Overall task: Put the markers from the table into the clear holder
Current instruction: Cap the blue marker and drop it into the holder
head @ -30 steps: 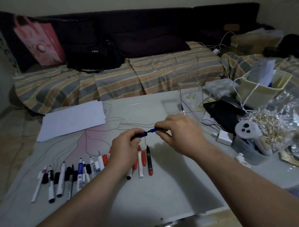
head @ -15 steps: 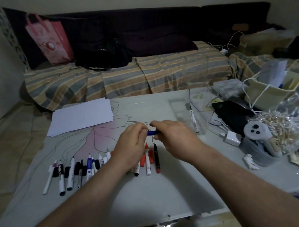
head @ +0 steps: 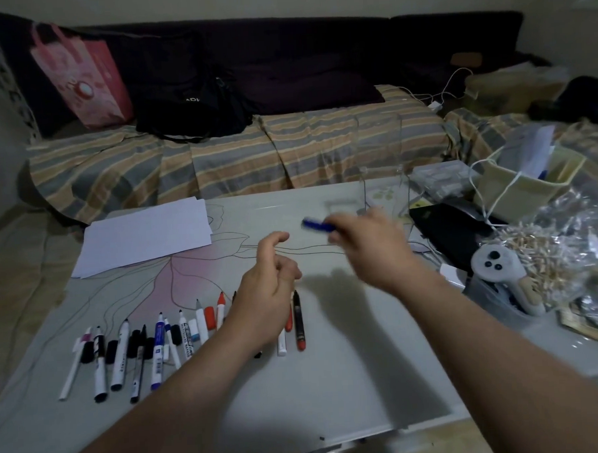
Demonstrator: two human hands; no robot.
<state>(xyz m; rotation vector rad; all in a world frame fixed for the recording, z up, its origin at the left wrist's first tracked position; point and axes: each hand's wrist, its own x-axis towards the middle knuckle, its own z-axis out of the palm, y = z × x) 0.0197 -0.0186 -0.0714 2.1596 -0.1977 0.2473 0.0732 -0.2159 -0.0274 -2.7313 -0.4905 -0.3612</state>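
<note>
The right hand (head: 363, 237) is pinching a blue marker (head: 318, 224) between curled fingertips, holding it level and clear of the table (head: 331, 379), its free end pointing left; the hand is blurred, so exactly which fingers are doing the pinching is hard to call. It is hanging just in front of the clear holder (head: 384, 174), which is standing at the table's far edge, and that looks like the reason for the carry: one short reach should be putting the marker over the opening. The left hand (head: 269, 289) is hovering with loosely curled fingers, gripping nothing, right above the row of markers (head: 152, 345), probably waiting for the next pick. Counting now: one blue marker in the air, roughly a dozen markers and pens lying side by side near the front edge with loose caps among them, some hidden under the left hand, so the count is rough. One holder, and whether anything is sitting inside it is too blurred to tell.
</note>
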